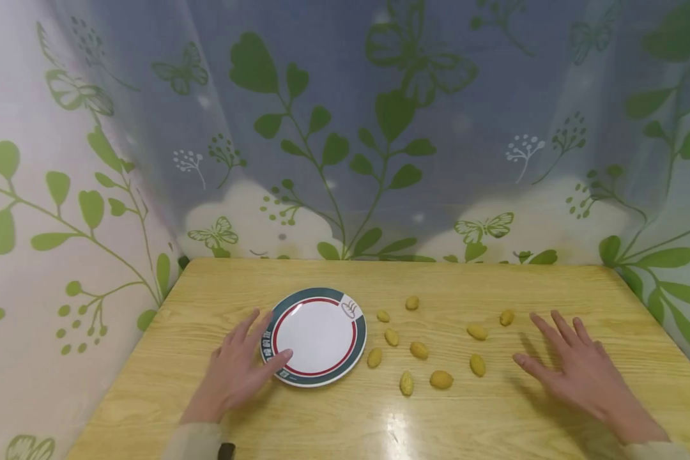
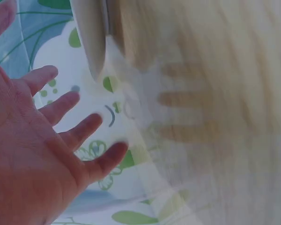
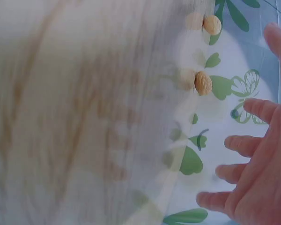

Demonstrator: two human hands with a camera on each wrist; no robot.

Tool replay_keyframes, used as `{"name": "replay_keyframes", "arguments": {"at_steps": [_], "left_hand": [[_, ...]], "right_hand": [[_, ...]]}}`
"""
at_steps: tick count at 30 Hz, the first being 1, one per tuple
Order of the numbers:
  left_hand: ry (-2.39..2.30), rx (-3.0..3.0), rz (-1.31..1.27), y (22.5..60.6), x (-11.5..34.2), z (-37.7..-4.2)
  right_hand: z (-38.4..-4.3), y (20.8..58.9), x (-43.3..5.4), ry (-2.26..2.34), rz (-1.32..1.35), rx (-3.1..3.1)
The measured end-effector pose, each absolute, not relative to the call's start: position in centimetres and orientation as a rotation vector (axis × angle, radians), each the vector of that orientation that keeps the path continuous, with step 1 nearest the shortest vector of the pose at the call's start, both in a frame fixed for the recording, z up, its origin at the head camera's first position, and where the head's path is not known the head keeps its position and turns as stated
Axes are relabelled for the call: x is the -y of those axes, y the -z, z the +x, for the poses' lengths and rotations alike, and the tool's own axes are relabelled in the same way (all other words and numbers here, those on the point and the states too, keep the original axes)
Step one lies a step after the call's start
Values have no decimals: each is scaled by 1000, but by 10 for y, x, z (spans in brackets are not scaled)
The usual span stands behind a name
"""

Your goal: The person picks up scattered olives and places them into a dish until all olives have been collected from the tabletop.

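A round white plate point(image 1: 319, 335) with a dark teal rim and a red ring lies left of centre on the table. My left hand point(image 1: 236, 367) is at its left side, fingers spread, the thumb overlapping the rim in the head view. The left wrist view shows that same hand point(image 2: 51, 136) with its palm visible and the plate's edge point(image 2: 91, 37) above the fingers. Several small oval, yellow-brown nuts with rough shells point(image 1: 441, 379) are scattered right of the plate. Beyond them, my right hand point(image 1: 581, 377) hovers with spread fingers, holding nothing; two nuts point(image 3: 203, 83) appear near its fingers.
The glossy wooden table point(image 1: 322, 421) reflects light near its front. A curtain point(image 1: 345, 128) printed with green leaves and butterflies hangs behind its far edge, and similar patterned cloth point(image 1: 63, 211) stands along the left side. A dark object point(image 1: 226, 451) shows by the left sleeve.
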State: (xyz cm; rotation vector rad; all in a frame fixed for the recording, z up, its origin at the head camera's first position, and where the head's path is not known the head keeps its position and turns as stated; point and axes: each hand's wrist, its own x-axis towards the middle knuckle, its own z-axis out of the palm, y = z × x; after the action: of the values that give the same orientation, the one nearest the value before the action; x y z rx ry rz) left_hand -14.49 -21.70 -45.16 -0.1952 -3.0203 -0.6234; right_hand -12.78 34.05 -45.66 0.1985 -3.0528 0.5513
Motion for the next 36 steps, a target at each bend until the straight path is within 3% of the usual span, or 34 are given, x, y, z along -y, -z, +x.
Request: {"name": "replay_keyframes", "arguments": {"at_steps": [17, 36], "left_hand": [[1056, 3109, -19, 449, 209, -164], [1463, 3042, -51, 466, 208, -175]], "right_hand": [[-122, 461, -323, -645, 336, 2947], [-124, 464, -317, -732, 467, 2884]]}}
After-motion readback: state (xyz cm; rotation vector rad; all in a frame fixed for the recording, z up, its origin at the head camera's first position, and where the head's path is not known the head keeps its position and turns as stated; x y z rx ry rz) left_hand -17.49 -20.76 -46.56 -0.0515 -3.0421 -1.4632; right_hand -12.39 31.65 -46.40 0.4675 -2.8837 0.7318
